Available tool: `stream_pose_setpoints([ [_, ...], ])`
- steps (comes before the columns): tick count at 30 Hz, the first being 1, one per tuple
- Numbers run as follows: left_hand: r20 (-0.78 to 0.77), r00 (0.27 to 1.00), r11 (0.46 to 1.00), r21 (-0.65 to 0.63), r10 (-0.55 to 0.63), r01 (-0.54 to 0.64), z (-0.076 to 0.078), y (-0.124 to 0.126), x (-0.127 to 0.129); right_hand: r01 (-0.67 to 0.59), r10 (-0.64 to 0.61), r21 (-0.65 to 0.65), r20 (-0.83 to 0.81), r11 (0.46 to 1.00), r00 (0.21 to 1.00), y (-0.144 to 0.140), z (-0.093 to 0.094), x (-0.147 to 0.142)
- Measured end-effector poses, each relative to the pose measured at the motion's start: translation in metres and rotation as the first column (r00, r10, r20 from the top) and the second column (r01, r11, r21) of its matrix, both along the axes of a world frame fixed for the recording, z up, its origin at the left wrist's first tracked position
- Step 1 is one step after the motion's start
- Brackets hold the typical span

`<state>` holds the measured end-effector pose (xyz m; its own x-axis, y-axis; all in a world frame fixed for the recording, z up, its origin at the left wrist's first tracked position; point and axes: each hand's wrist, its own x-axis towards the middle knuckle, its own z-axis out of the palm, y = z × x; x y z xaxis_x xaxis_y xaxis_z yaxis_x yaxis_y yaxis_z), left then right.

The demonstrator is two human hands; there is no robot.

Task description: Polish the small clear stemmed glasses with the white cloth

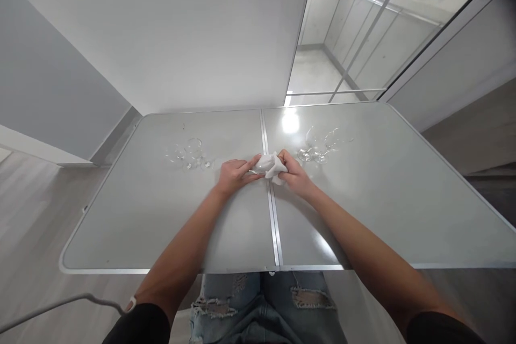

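Note:
My left hand (233,173) holds a clear glass (260,164) lying sideways over the middle seam of the grey folding table (161,226). My right hand (293,172) presses a white cloth (274,167) against the open end of that glass. Both hands meet just above the tabletop. Two clear stemmed glasses (322,145) stand to the right of my right hand. Two or three clear glasses (189,153) lie to the left of my left hand.
A white wall panel (181,32) rises right behind the table's far edge. A glass door (363,37) and a kitchen area lie at the back right. A thin white cable (52,306) runs at the lower left.

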<state>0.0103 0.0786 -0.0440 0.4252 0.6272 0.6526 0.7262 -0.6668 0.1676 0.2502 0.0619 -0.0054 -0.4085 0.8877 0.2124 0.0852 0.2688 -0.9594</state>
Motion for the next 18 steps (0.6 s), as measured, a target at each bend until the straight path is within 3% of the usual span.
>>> stream_pose_setpoints([
  [3,0.004,1.000,1.000,-0.003,0.014,-0.014,0.000,0.001,-0.003,-0.005,-0.038,0.200,0.210,0.980,0.977,-0.005,0.000,-0.003],
  [5,0.014,1.000,1.000,0.020,-0.001,0.000,-0.001,0.002,-0.004,0.000,-0.070,0.255,0.262,0.967,0.962,-0.007,0.002,-0.005],
  [7,0.031,0.999,0.999,0.041,-0.022,0.021,-0.001,0.002,-0.004,0.013,-0.064,0.207,0.242,0.978,0.968,-0.009,0.005,-0.006],
  [11,0.024,0.998,0.998,0.019,-0.060,0.060,0.000,0.001,-0.001,-0.035,0.036,-0.087,0.015,0.996,0.999,-0.011,0.012,-0.004],
  [13,0.007,0.999,0.999,0.012,-0.051,0.051,0.001,-0.001,0.000,-0.062,0.052,-0.155,-0.070,0.986,0.996,-0.013,0.013,-0.003],
  [18,-0.020,0.999,0.999,-0.016,-0.031,0.030,0.002,-0.002,-0.002,0.005,-0.012,0.069,0.103,0.998,0.995,-0.018,0.011,-0.007],
])
